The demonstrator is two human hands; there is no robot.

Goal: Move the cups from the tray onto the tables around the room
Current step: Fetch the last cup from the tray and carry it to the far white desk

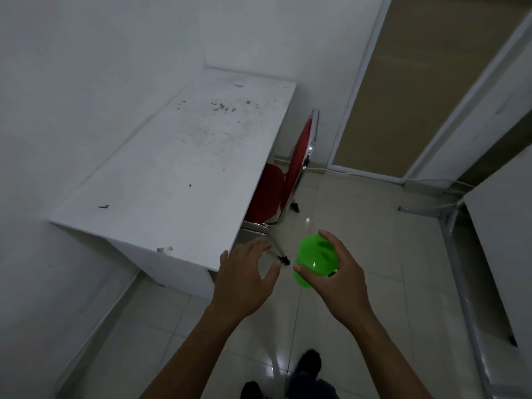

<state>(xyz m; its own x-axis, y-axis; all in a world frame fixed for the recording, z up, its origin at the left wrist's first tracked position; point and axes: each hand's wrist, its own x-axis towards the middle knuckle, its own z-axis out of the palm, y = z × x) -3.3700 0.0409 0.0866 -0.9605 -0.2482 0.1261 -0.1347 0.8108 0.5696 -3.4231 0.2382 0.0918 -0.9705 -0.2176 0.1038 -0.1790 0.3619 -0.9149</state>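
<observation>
A bright green plastic cup (pixel 312 259) is held in my right hand (pixel 342 279), thumb and fingers wrapped around its sides, above the tiled floor. My left hand (pixel 244 277) hovers just left of the cup with fingers spread and nothing in it. A white table (pixel 172 168) with a scuffed, speckled top stands against the wall ahead and to the left; its near right corner is just beyond my left hand. No tray is in view.
A red chair with a chrome frame (pixel 299 165) is tucked at the table's right side. Another white table with metal legs (pixel 501 240) stands at the right edge. A brown panelled door (pixel 408 82) lies ahead right. My feet show on the glossy tiled floor (pixel 359 226).
</observation>
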